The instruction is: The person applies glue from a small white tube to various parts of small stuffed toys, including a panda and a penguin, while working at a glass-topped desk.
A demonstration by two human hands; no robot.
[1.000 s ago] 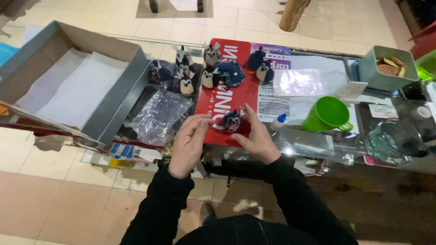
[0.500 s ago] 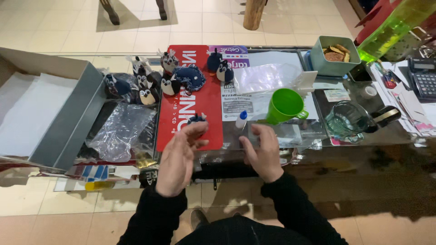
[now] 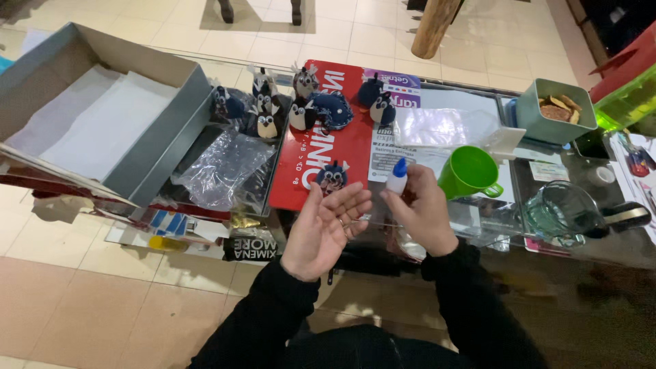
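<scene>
The right hand (image 3: 424, 208) grips a glue bottle (image 3: 397, 178) upright; the left hand (image 3: 326, 229) lies open, palm up, just beside it.

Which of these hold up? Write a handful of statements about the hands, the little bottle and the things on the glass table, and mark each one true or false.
1. The right hand holds a small white bottle with a blue cap. True.
2. The left hand grips the green mug. False: the left hand is open, palm up, and holds nothing; the green mug stands apart, beyond the right hand.
3. A small dark blue felt owl lies on the red sheet just beyond the left hand. True.
4. The grey box at the left is full of owls. False: only white paper shows in it.
5. More felt owls are grouped near the table's far edge. True.
</scene>
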